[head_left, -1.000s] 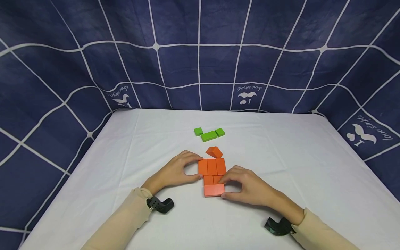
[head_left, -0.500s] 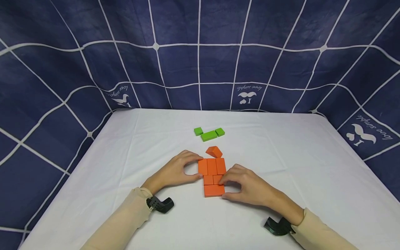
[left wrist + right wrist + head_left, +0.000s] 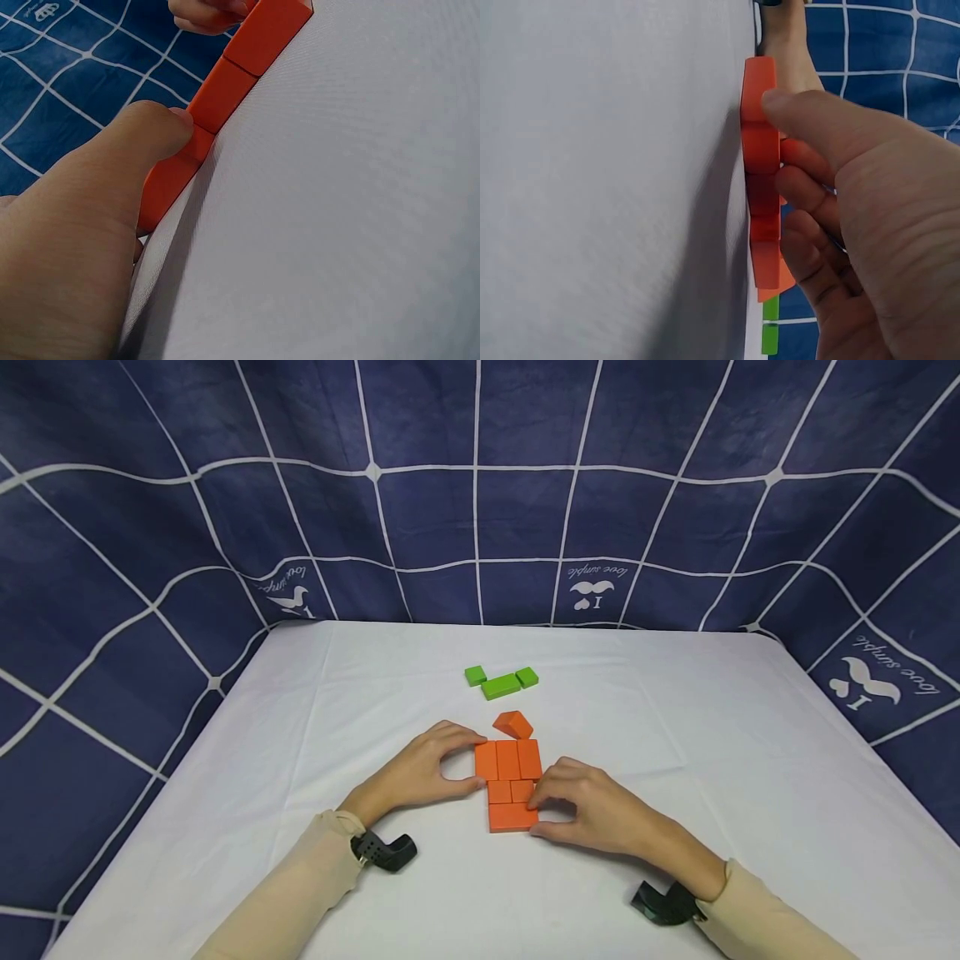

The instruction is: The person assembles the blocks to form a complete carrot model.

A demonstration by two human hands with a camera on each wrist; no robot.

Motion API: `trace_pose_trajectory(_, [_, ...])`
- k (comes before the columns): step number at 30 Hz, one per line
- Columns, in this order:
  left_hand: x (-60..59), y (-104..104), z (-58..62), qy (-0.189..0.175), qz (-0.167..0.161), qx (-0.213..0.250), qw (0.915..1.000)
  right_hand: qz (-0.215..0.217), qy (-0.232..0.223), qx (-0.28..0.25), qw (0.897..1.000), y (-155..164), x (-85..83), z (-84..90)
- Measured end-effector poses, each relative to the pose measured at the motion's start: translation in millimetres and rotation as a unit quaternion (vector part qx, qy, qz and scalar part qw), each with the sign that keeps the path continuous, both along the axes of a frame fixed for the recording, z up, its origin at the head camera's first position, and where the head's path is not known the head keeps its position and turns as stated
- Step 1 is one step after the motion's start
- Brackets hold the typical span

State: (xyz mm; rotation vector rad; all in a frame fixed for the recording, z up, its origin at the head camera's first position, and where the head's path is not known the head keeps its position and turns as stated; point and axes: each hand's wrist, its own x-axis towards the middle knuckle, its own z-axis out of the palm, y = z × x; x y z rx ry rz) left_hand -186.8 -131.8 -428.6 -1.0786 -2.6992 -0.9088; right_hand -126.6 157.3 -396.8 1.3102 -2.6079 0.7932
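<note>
White tablecloth (image 3: 675, 735), head view. A flat cluster of orange blocks (image 3: 510, 781) lies near its middle. The left hand (image 3: 420, 772) pinches the cluster's upper row from the left, thumb and fingers curled against it. The right hand (image 3: 592, 810) pinches the bottom wide block (image 3: 513, 817) at the cluster's right side. An orange wedge (image 3: 514, 724) sits just beyond the cluster; green blocks (image 3: 501, 681) lie farther beyond.
</note>
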Motion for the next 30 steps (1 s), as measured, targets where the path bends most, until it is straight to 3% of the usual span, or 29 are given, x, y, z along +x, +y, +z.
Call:
trace_pose_trajectory(12, [1.1,0.7,1.7,0.003,-0.001,0.005,1.0000,-0.032,-0.019,-0.064,0.997,-1.2,-20.7,3.7])
trace_pose_trajectory(18, [0.8,0.4,1.5,0.007,-0.002,0.004,1.0000,-0.084,-0.037,-0.091,0.992,-1.1,-40.6,5.0])
trace_pose_trajectory(30, [1.5,0.1,1.7,0.004,0.001,0.002,1.0000,-0.187,-0.056,-0.093,0.976,-5.7,-75.6,-4.1])
